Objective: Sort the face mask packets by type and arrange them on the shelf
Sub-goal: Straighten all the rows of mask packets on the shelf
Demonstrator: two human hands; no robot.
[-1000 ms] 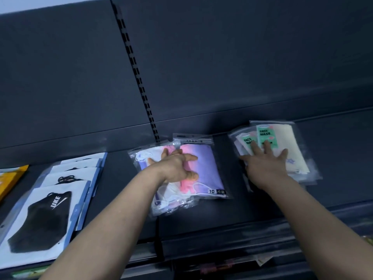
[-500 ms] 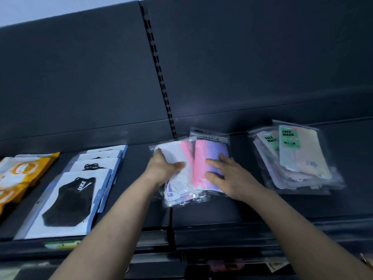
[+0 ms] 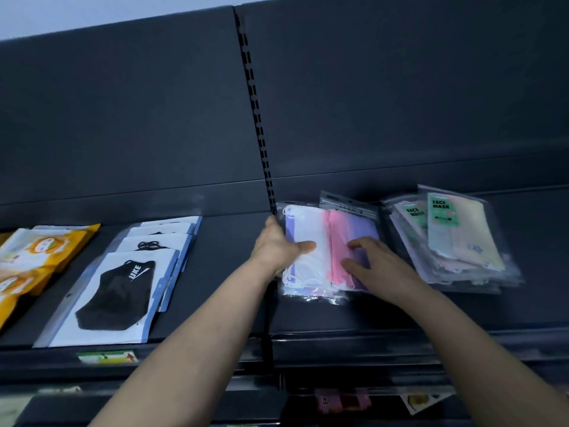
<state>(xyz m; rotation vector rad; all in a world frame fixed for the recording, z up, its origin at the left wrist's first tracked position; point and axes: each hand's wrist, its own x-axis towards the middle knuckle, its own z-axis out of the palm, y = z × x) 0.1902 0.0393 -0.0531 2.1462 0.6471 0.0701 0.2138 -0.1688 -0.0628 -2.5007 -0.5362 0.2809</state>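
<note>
Gripping the left edge of a clear packet of white masks (image 3: 304, 229), the left hand (image 3: 277, 249) has its thumb laid across the top, while its other fingers are hidden behind the packet's edge. The right hand (image 3: 374, 263) is released: it lies on the neighbouring packet of pink-and-purple masks (image 3: 354, 226) with fingers spread and only lightly bent, pressing down rather than clasping. These two packets overlap along the middle, and lie flat on the dark shelf (image 3: 221, 272), just right of the foot of the slotted upright (image 3: 255, 118) that divides the back panel.

Just beside them on the right sits a fanned stack of FACE MASK packets (image 3: 462, 241), clear sleeves with green labels, touched by neither hand. Well apart to the left, a row of black mask packets (image 3: 123, 291) lies overlapped front to back on white cards. Further left, at the frame's edge, are yellow packets (image 3: 40, 251) with a cartoon print.

A green-and-white label (image 3: 106, 356) is fixed to the shelf's front lip below the black masks, too blurred to read
</note>
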